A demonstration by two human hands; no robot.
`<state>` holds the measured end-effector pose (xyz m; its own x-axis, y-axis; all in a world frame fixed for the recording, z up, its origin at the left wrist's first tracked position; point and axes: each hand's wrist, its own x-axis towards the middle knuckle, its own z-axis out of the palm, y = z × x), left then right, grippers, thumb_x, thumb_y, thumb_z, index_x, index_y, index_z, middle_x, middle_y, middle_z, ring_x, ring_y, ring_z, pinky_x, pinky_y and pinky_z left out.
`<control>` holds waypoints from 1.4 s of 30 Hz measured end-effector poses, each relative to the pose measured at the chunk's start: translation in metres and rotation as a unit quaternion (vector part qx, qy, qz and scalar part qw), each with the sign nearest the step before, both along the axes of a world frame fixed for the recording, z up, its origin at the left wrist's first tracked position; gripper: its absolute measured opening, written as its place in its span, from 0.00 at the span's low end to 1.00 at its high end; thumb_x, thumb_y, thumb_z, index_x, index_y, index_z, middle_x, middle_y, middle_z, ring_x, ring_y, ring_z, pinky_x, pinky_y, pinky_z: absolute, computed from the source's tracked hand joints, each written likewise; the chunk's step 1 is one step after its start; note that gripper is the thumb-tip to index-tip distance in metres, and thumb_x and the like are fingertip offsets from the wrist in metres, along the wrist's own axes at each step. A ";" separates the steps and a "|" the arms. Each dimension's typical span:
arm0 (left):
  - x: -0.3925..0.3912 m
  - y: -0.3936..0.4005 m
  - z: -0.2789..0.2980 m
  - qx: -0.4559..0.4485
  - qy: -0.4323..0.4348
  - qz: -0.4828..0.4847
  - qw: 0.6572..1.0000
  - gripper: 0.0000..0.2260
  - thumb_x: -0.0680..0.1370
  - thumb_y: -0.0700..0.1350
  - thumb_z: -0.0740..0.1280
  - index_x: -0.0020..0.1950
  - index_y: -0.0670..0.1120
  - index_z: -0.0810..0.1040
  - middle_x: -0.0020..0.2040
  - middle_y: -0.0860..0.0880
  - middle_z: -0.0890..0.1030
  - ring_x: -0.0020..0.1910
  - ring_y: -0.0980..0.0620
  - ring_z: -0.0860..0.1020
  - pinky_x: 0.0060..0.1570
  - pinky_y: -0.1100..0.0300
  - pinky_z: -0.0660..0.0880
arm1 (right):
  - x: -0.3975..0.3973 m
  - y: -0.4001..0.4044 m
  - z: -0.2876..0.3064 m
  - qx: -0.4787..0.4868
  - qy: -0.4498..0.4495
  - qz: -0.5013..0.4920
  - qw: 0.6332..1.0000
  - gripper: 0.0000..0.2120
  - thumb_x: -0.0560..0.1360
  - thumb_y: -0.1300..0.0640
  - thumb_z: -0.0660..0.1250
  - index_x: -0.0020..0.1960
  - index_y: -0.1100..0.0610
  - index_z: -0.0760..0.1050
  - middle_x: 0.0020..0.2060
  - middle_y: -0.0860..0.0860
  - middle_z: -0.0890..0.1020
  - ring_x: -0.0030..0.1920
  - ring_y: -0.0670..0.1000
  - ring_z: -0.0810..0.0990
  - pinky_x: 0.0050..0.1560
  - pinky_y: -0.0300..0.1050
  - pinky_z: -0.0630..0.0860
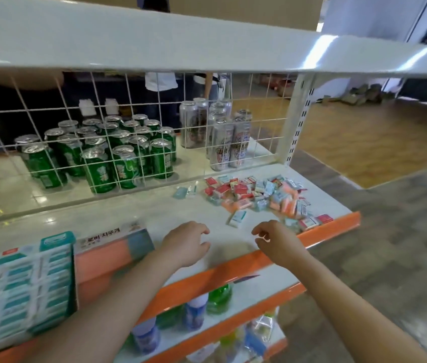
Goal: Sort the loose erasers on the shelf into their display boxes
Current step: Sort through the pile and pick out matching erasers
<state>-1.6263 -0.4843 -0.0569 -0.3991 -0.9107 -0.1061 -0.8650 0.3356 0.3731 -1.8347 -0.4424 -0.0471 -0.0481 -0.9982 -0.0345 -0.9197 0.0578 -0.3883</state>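
— Orange-edged shelf [311, 239], and our loose erasers [259, 196] lie heaped at its right end, well apart from the display boxes [26, 281] on the left.

— Our left hand [188, 244] and right hand [277, 244] hover over bare shelf, fingers loosely curled, holding nothing.

— We judge the erasers light, small, slick in wrappers; pinch each across its short sides.

— Hard to read: wrapper labels blur. The boxes run off the frame's left edge, so we cannot tell their number.
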 end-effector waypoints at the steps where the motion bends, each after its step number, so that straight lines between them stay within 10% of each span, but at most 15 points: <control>1: -0.007 -0.004 -0.002 0.000 0.001 0.015 1.000 0.19 0.78 0.51 0.62 0.68 0.49 0.69 0.68 0.49 0.71 0.66 0.50 0.70 0.64 0.55 0.67 | -0.007 -0.004 0.000 0.000 0.003 -0.006 1.000 0.15 0.76 0.58 0.62 0.61 0.53 0.74 0.57 0.51 0.76 0.54 0.50 0.76 0.50 0.39 0.70; 19: -0.098 -0.049 -0.017 0.012 0.055 0.166 0.985 0.12 0.75 0.54 0.66 0.48 0.46 0.77 0.50 0.46 0.79 0.51 0.45 0.77 0.47 0.55 0.73 | -0.080 -0.082 -0.011 -0.049 -0.037 -0.075 0.995 0.19 0.75 0.61 0.61 0.66 0.59 0.70 0.66 0.57 0.69 0.62 0.59 0.72 0.56 0.45 0.69; 27: -0.105 -0.061 -0.022 0.014 0.069 0.189 0.980 0.13 0.73 0.56 0.68 0.52 0.50 0.77 0.53 0.48 0.79 0.53 0.47 0.76 0.50 0.54 0.74 | -0.092 -0.102 -0.005 -0.058 -0.020 -0.064 0.996 0.31 0.68 0.39 0.58 0.61 0.59 0.75 0.62 0.56 0.74 0.59 0.57 0.75 0.46 0.40 0.68; 31: -0.109 -0.063 -0.023 0.014 0.057 0.179 0.982 0.12 0.73 0.54 0.68 0.52 0.49 0.77 0.53 0.47 0.79 0.53 0.46 0.77 0.50 0.54 0.75 | -0.098 -0.105 0.005 -0.057 -0.040 -0.061 0.996 0.19 0.74 0.58 0.65 0.64 0.63 0.73 0.63 0.58 0.74 0.64 0.57 0.69 0.55 0.42 0.64; 42: -0.107 -0.063 -0.020 0.025 0.077 0.175 0.981 0.08 0.73 0.48 0.69 0.43 0.52 0.69 0.54 0.48 0.77 0.53 0.47 0.76 0.48 0.55 0.73 | -0.093 -0.140 -0.001 -0.020 -0.047 -0.048 0.998 0.23 0.76 0.56 0.64 0.70 0.56 0.66 0.67 0.53 0.69 0.57 0.53 0.75 0.47 0.40 0.72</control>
<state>-1.7328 -0.5475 -0.0764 -0.0773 -0.9901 -0.1174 -0.8558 0.0055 0.5172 -1.9279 -0.5821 -0.0479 -0.1420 -0.9899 -0.0040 -0.8700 0.1267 -0.4764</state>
